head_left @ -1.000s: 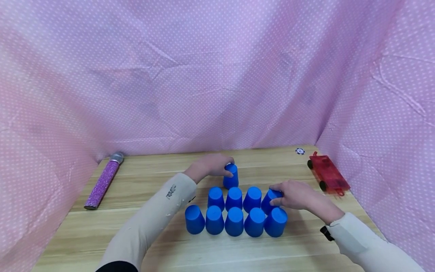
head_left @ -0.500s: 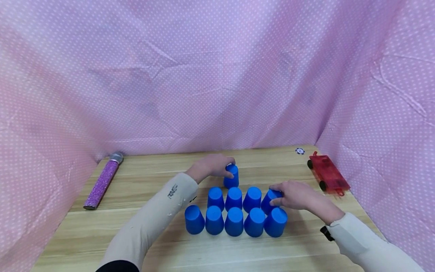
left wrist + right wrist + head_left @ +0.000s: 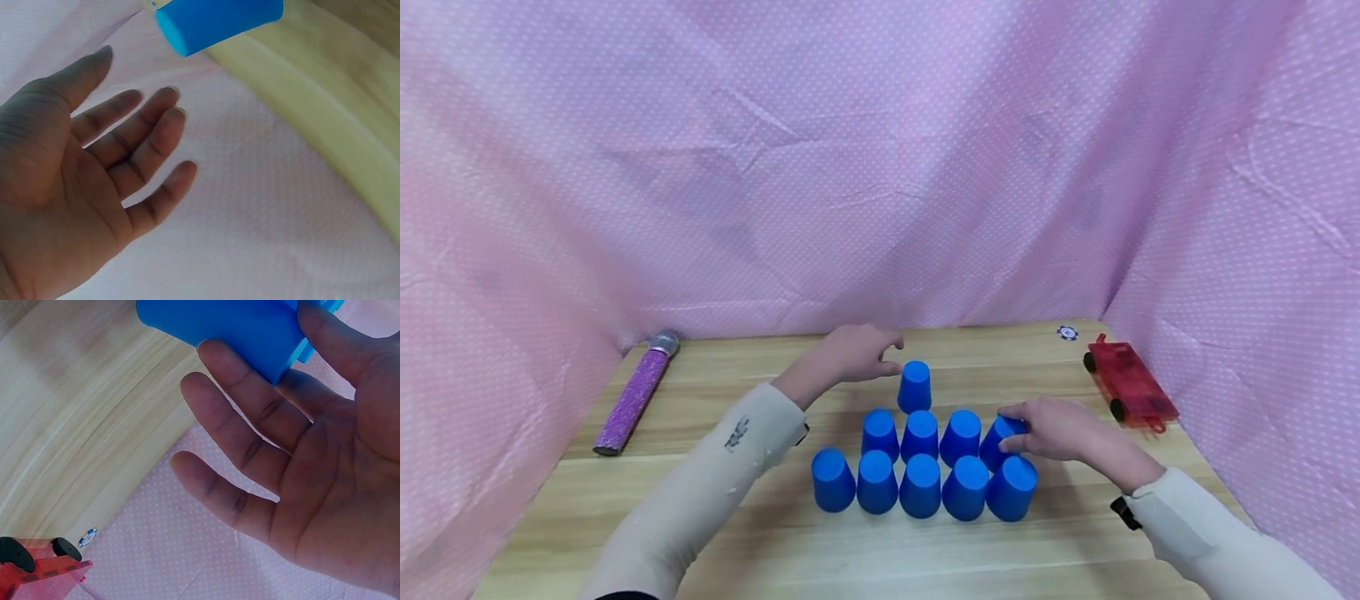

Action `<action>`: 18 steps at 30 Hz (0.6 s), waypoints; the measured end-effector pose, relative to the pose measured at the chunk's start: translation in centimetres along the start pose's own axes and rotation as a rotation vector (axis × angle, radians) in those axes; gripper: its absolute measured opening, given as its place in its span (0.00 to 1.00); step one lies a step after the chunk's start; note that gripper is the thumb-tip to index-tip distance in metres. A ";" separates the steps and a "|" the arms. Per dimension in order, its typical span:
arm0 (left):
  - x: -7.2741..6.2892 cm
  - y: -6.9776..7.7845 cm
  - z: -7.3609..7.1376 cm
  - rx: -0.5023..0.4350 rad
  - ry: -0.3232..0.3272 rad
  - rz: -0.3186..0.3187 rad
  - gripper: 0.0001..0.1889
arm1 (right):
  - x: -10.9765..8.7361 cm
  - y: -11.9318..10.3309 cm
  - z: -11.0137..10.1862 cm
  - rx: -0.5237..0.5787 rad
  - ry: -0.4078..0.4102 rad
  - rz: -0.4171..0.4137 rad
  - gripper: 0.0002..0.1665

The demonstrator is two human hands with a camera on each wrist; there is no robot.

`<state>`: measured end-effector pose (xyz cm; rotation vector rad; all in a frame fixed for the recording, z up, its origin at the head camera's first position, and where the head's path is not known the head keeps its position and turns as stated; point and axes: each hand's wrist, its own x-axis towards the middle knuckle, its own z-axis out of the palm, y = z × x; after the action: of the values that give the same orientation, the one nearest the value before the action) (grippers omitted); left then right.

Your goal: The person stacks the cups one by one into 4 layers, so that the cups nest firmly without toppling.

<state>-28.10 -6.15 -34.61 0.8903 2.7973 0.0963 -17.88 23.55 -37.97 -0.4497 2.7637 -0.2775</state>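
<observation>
The lone blue, tapered, plastic-looking cup (image 3: 915, 388), just right of the relaxed, empty left hand (image 3: 852, 353), could be tipped by a stray brush; were the right hand (image 3: 1054, 428) jerked, neighbouring blue cups (image 3: 961, 437) could be knocked by its pinched matching end cup (image 3: 994, 448).

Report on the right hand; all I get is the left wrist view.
Observer: The right hand holds the right-end blue cup of the row of four.
Operator: Count the front row for me.
Observer: It has five blue cups, seen in the head view.
Operator: Name what lies farthest left.
Observer: A purple microphone, on the left side of the table.
</observation>
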 end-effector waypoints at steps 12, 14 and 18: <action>-5.5 -0.4 0.2 -0.052 -0.133 0.014 0.24 | 0.1 0.0 -0.2 -0.006 -0.017 -0.005 0.39; -5.7 -0.5 0.5 -0.054 -0.133 0.014 0.25 | 0.1 0.0 -0.2 -0.008 -0.015 -0.009 0.38; -5.8 -0.7 1.4 -0.088 -0.165 0.003 0.27 | 0.1 -0.1 -0.1 -0.011 -0.011 -0.017 0.38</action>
<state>-23.58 -10.10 -35.04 0.8412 2.6180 0.1384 -17.98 23.46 -37.88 -0.4759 2.7533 -0.2638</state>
